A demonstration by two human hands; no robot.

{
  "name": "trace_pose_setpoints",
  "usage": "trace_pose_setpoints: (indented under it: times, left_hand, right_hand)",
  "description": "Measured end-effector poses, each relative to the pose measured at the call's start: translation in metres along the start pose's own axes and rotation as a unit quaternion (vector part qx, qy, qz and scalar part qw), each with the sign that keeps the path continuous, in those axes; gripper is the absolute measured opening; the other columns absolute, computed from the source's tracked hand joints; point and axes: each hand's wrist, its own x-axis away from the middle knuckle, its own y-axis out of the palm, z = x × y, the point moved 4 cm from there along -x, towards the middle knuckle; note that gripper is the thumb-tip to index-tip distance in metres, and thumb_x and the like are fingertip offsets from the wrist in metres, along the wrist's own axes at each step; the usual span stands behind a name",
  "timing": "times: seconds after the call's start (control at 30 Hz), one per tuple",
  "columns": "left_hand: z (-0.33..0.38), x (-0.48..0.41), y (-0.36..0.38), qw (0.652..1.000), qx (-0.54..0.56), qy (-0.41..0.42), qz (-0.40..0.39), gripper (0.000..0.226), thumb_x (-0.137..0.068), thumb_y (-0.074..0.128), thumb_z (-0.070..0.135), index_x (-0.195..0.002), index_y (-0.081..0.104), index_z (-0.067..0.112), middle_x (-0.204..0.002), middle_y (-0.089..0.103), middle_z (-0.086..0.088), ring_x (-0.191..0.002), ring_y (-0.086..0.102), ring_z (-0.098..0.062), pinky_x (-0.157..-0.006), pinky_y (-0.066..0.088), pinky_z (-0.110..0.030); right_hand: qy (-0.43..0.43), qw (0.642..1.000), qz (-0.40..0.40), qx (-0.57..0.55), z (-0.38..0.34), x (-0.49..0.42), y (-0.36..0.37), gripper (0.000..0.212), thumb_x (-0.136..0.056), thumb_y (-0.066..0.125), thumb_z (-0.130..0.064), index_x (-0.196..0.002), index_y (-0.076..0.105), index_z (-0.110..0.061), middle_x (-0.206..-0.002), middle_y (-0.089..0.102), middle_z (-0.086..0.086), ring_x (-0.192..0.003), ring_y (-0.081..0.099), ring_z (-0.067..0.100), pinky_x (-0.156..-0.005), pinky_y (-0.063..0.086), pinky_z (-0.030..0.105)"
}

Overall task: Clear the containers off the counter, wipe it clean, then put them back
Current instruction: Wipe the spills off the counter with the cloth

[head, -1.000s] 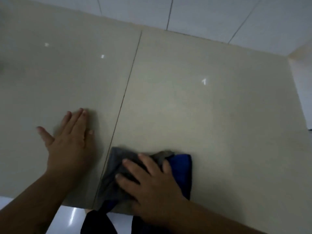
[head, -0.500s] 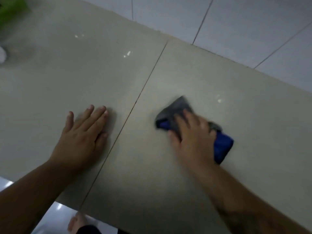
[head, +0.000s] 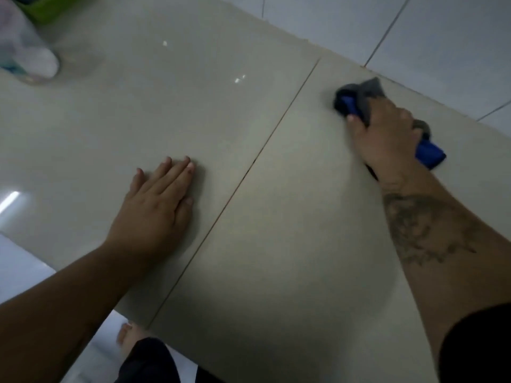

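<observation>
R hand [head: 387,134] presses on cloth [head: 356,100] at far edge of table [head: 276,244]; L hand [head: 157,205] flat, empty, bracing. Containers [head: 25,51] far left of L. Tip: overlap strokes, steady pressure.

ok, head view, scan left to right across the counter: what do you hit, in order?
Blurred clear container at the far left corner → left hand flat on the counter → tile seam → right hand pressing the blue-grey cloth near the back wall.
</observation>
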Motion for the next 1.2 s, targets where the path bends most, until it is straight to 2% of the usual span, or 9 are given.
trace_pose_setpoints:
  times: [0.13,0.3,0.53,0.73,0.83,0.93,1.07,1.13,1.2]
  left_hand:
    - [-0.002,0.000,0.001,1.000,-0.008,0.002,-0.002,0.056,-0.098,0.023,0.039,-0.152,0.020,0.024,-0.157,0.018,0.007,-0.147,0.009,-0.014,-0.119,0.008,-0.048]
    - [-0.005,-0.002,0.003,1.000,-0.010,0.000,-0.010,0.056,-0.098,0.023,0.040,-0.152,0.018,0.025,-0.157,0.017,0.008,-0.147,0.008,-0.013,-0.119,0.008,-0.046]
    - [-0.002,-0.001,0.001,1.000,-0.005,0.003,-0.009,0.058,-0.097,0.023,0.040,-0.152,0.017,0.024,-0.158,0.018,0.005,-0.147,0.009,-0.013,-0.118,0.011,-0.048]
    - [-0.002,-0.003,0.002,1.000,-0.011,0.006,-0.006,0.057,-0.097,0.027,0.037,-0.151,0.025,0.020,-0.157,0.020,0.005,-0.147,0.013,-0.018,-0.117,0.011,-0.048]
    - [-0.002,-0.002,0.002,1.000,-0.018,0.006,-0.013,0.056,-0.098,0.026,0.037,-0.151,0.022,0.022,-0.158,0.018,0.006,-0.148,0.010,-0.016,-0.118,0.009,-0.048]
    - [-0.001,-0.001,0.001,1.000,-0.014,0.003,-0.016,0.056,-0.097,0.023,0.039,-0.151,0.020,0.024,-0.158,0.018,0.006,-0.148,0.008,-0.014,-0.118,0.010,-0.049]
    - [0.000,-0.002,0.000,0.999,-0.018,-0.017,-0.021,0.058,-0.096,0.016,0.044,-0.152,0.019,0.026,-0.159,0.017,0.007,-0.147,0.007,-0.012,-0.118,0.007,-0.045]
    - [0.012,-0.006,0.001,0.999,-0.012,-0.039,-0.015,0.060,-0.095,0.017,0.045,-0.151,0.025,0.025,-0.158,0.022,0.006,-0.147,0.013,-0.014,-0.116,0.013,-0.050]
    - [0.037,-0.015,0.007,1.000,-0.001,-0.016,-0.018,0.061,-0.094,0.018,0.047,-0.151,0.026,0.026,-0.157,0.023,0.007,-0.147,0.013,-0.013,-0.114,0.014,-0.053]
  right_hand:
    - [0.026,1.000,0.004,-0.007,-0.007,0.085,0.001,0.057,-0.092,0.038,-0.055,-0.139,0.043,-0.023,-0.147,0.041,0.005,-0.125,0.039,0.038,-0.099,0.033,0.060]
    - [-0.225,0.971,-0.073,-0.035,-0.109,0.243,0.006,0.048,-0.087,0.049,-0.056,-0.130,0.052,-0.036,-0.145,0.047,-0.004,-0.130,0.043,0.030,-0.088,0.037,0.056]
    - [-0.253,0.966,-0.041,-0.036,-0.157,0.081,0.020,0.048,-0.091,0.045,-0.055,-0.135,0.047,-0.035,-0.147,0.042,-0.008,-0.129,0.038,0.026,-0.095,0.033,0.054]
    - [-0.058,0.998,-0.001,-0.032,-0.063,-0.042,0.006,0.051,-0.091,0.044,-0.055,-0.134,0.046,-0.026,-0.138,0.049,0.007,-0.123,0.043,0.038,-0.099,0.034,0.060]
    - [0.067,0.997,0.018,-0.024,0.005,0.002,-0.004,0.054,-0.093,0.041,-0.054,-0.133,0.046,-0.020,-0.140,0.046,0.010,-0.124,0.041,0.041,-0.101,0.032,0.062]
    - [0.123,0.992,0.011,-0.035,0.005,0.095,0.001,0.055,-0.091,0.041,-0.053,-0.138,0.044,-0.024,-0.148,0.039,0.005,-0.128,0.036,0.038,-0.099,0.031,0.063]
    - [-0.106,0.993,-0.016,-0.045,-0.106,0.190,0.013,0.049,-0.090,0.044,-0.053,-0.135,0.048,-0.034,-0.149,0.042,-0.003,-0.131,0.037,0.031,-0.094,0.034,0.059]
    - [-0.215,0.974,-0.033,-0.070,-0.142,0.169,0.018,0.045,-0.093,0.044,-0.052,-0.134,0.048,-0.035,-0.148,0.042,-0.005,-0.133,0.036,0.029,-0.095,0.033,0.058]
    - [-0.245,0.966,-0.049,-0.068,-0.152,0.107,0.019,0.046,-0.094,0.042,-0.053,-0.137,0.043,-0.036,-0.150,0.037,-0.007,-0.133,0.033,0.026,-0.098,0.030,0.057]
